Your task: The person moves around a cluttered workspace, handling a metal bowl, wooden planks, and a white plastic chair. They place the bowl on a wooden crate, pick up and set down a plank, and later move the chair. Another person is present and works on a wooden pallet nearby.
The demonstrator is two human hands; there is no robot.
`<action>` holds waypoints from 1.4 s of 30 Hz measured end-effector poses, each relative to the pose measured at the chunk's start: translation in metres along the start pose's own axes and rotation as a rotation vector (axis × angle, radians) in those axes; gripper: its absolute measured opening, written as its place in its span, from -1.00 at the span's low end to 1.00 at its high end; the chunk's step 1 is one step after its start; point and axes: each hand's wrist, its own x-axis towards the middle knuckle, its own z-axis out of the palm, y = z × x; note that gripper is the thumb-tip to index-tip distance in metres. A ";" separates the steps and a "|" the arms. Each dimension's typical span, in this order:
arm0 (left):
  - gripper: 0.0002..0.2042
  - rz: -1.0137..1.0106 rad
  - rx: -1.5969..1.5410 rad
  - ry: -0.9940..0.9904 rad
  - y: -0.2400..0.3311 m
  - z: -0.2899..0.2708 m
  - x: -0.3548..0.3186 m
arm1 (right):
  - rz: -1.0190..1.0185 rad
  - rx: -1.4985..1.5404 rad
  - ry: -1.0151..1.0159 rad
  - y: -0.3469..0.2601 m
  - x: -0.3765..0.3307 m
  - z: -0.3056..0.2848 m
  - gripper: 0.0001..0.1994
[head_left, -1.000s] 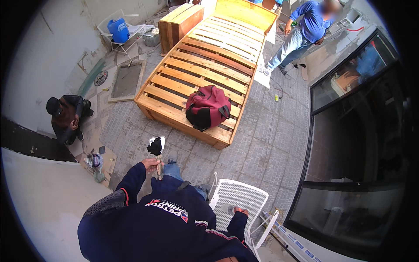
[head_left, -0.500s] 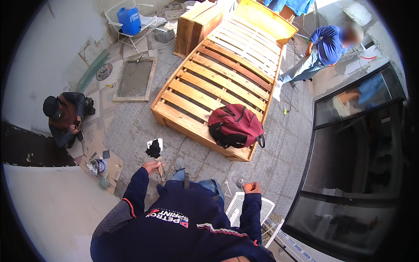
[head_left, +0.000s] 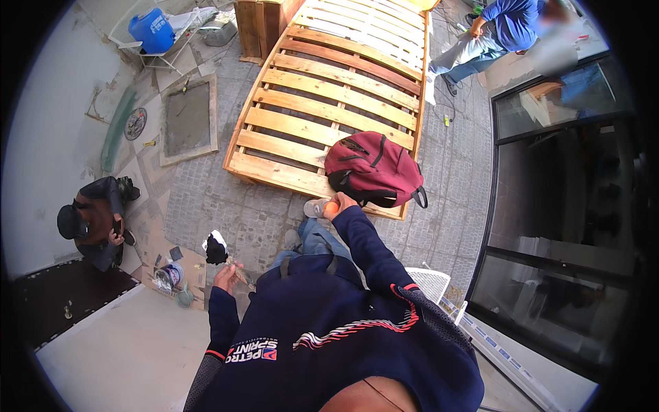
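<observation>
My left hand (head_left: 225,277) is closed round a wooden-handled tool (head_left: 243,276), held out over the floor. Beyond its fingers a crumpled black cloth-like piece (head_left: 215,251) and something white show; whether they join the tool I cannot tell. My right hand (head_left: 342,207) reaches out in front of me, gripping a clear bottle (head_left: 316,208) by its orange cap (head_left: 331,207). The bottle lies sideways in the air by the near end of a wooden slatted bed frame (head_left: 295,120). A dark red backpack (head_left: 384,165) rests on the slats just past that hand.
At left a person (head_left: 96,220) crouches near a paint can (head_left: 169,275) on cardboard. Another person (head_left: 491,41) in blue is at the far right. A white chair (head_left: 427,283) is at my right, beside dark glass doors (head_left: 556,199). A framed cement patch (head_left: 189,120) lies at far left.
My right hand has swung forward and left from beside the chair to near the bed and backpack, bringing the bottle along. My left hand has shifted slightly left and nearer. The view has turned.
</observation>
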 end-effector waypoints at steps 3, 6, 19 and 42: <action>-0.79 0.024 -0.038 0.064 0.017 0.005 0.004 | 0.014 0.012 -0.013 -0.003 0.047 0.013 -0.59; -0.78 0.046 -0.065 0.123 0.038 0.009 0.003 | 0.041 0.018 -0.034 -0.005 0.091 0.035 -0.62; -0.77 -0.055 -0.036 -0.001 0.130 -0.009 0.072 | 0.348 -0.059 0.043 -0.019 0.215 0.084 -0.62; -0.83 -0.268 0.047 0.035 0.173 -0.114 0.119 | 0.556 -0.122 0.208 0.000 0.291 0.139 -0.54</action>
